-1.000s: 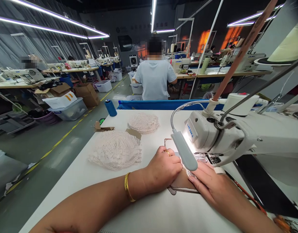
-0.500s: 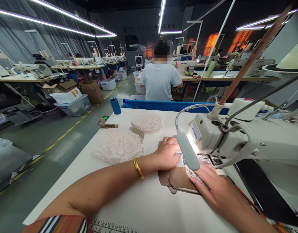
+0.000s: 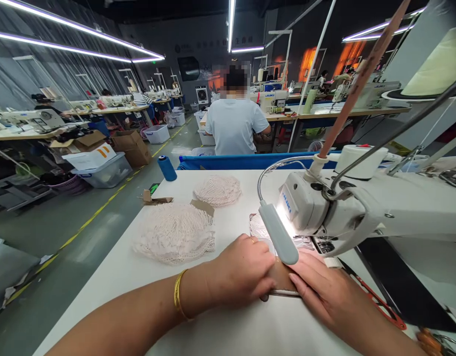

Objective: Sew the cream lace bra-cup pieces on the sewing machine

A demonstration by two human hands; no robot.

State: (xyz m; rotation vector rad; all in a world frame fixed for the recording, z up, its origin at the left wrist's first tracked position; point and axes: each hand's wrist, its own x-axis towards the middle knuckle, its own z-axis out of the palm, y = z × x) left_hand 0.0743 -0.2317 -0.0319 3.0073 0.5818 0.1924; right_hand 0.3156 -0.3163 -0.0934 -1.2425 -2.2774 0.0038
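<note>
The sewing hall stretched back in rows of machines, and the white table [image 3: 220, 326] in front carried the work. Both hands lay flat, close together, pressing a brown fabric piece [image 3: 282, 279] with lace trim at the sewing machine [image 3: 324, 207] — left hand [image 3: 243, 272], right hand [image 3: 320, 291]. By my judgement the seam was partway done. Two lace piles [image 3: 174, 232] waited to the left; the lamp [image 3: 278, 240] hid the needle. A person in a pale shirt [image 3: 235, 126] worked beyond.

Head view, down over worktable [image 3: 220, 326]
</note>
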